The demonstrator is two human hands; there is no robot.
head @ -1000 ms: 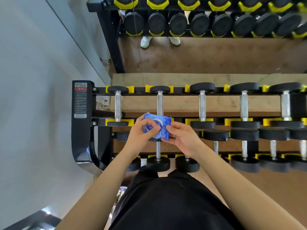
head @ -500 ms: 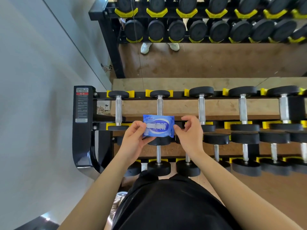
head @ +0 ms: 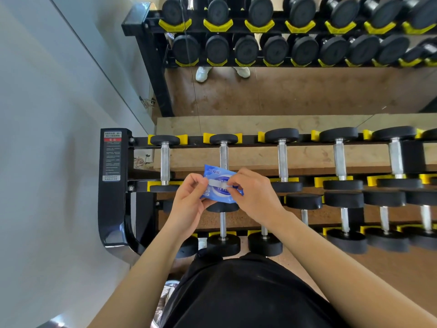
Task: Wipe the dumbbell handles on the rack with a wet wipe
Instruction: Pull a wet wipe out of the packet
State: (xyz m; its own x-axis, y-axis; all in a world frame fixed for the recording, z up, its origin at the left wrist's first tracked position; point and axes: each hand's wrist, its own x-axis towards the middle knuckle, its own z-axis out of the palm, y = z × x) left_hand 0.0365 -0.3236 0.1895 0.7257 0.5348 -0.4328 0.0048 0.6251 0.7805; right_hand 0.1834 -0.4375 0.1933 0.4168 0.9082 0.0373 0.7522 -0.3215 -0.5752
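A blue wet wipe pack [head: 218,185] with a white seal strip is held above the black dumbbell rack [head: 113,185]. My left hand [head: 189,202] grips the pack's left end. My right hand [head: 254,197] pinches the right end of the white strip on its face. Several dumbbells with steel handles lie across the upper tier, among them the leftmost handle [head: 164,163], the second handle [head: 224,155] partly hidden by the pack, and the third handle [head: 282,160]. More dumbbells [head: 344,218] sit on the lower tier.
A mirror behind the rack reflects black dumbbell ends on yellow cradles [head: 260,27] and white shoes [head: 203,73]. A grey wall [head: 47,138] runs along the left. Yellow cradles [head: 335,179] line the rails. My black clothing [head: 236,294] fills the bottom centre.
The pack has tilted slightly. My right hand has moved from the pack's right edge onto its face and now pinches the white strip. The left hand keeps its hold.
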